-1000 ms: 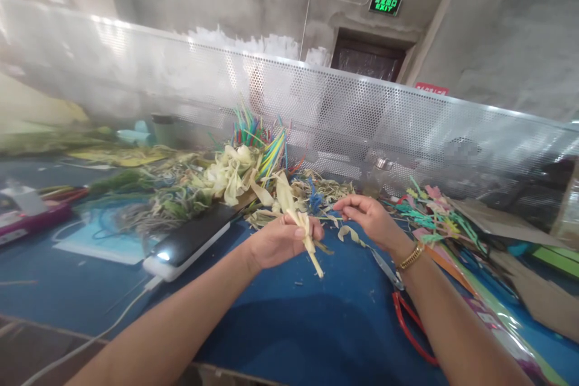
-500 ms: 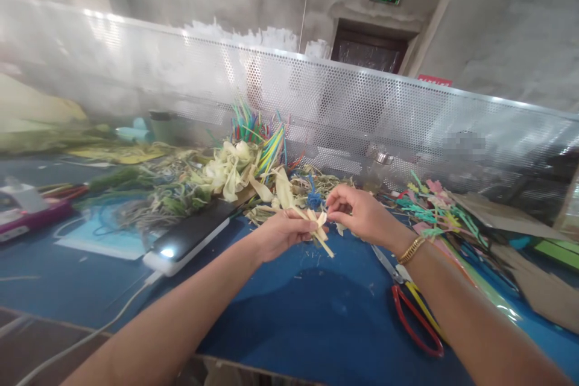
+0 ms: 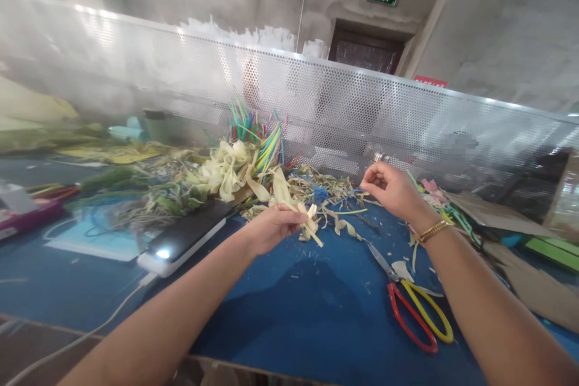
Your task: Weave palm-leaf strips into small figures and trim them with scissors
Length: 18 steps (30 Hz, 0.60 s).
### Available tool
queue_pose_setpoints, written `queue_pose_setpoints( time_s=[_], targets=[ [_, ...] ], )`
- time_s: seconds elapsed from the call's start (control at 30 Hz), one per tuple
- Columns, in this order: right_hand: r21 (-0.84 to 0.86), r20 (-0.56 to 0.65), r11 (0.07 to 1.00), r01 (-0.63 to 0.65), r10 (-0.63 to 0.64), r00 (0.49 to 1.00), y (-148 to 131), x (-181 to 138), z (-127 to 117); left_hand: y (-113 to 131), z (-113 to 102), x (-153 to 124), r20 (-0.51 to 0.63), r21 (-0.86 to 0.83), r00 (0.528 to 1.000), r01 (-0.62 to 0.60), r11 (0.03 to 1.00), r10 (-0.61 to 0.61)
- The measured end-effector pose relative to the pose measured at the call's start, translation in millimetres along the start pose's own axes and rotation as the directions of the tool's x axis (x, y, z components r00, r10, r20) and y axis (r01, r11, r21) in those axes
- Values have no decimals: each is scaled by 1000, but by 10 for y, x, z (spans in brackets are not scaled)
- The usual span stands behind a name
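My left hand (image 3: pixel 277 228) is closed on a folded strip of pale dried husk (image 3: pixel 311 223), one narrow end pointing down to the right. To its right, my right hand (image 3: pixel 391 190) hangs above the table with thumb and fingertips pinched together. Something thin may run from that pinch, but it is too fine to make out. A tangle of blue string (image 3: pixel 320 194) lies between the hands on a heap of dry husk scraps (image 3: pixel 337 181). Below my right hand, scissors (image 3: pixel 392 277) with one red and one yellow handle rest on the blue table (image 3: pixel 280 319).
A black-and-white power bank (image 3: pixel 181 241) with a lit lamp and white cable lies left of my hands. Behind it are pale husks (image 3: pixel 228 166) and colourful stems (image 3: pixel 260 132). Cardboard (image 3: pixel 529 271) lies at right. A perforated metal screen (image 3: pixel 353 108) closes off the back.
My right hand has drawn away from the husk strip, to the right and slightly up, still pinched. My left hand keeps its hold. More of the scissors now shows.
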State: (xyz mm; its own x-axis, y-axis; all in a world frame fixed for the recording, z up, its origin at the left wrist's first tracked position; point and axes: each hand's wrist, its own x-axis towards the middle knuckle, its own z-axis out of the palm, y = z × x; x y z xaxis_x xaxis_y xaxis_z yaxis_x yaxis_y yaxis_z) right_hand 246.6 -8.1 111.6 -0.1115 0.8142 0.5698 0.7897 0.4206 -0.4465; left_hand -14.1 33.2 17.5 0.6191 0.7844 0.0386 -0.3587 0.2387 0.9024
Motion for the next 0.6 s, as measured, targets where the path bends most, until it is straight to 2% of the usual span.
queue_pose_setpoints(
  time_s=[0.1, 0.2, 0.37, 0.47, 0.6],
  targets=[
    [-8, 70, 999, 36, -35, 997, -50, -43, 55, 17, 35, -14, 56, -41, 998, -13, 999, 15],
    [-30, 140, 996, 81, -76, 987, -218, -83, 166, 35, 68, -32, 121, -97, 993, 13, 995, -1],
    [1, 193, 989, 147, -145, 970, -445, -88, 323, 12, 78, -32, 164, -192, 981, 137, 972, -106],
    [4, 183, 985, 174, -171, 968, -494, -74, 391, -12, 78, -20, 164, -213, 978, 166, 963, -133],
    [4, 153, 983, 182, -180, 972, -513, -61, 446, -29, 81, -9, 101, -225, 990, 121, 967, -101]
  ],
)
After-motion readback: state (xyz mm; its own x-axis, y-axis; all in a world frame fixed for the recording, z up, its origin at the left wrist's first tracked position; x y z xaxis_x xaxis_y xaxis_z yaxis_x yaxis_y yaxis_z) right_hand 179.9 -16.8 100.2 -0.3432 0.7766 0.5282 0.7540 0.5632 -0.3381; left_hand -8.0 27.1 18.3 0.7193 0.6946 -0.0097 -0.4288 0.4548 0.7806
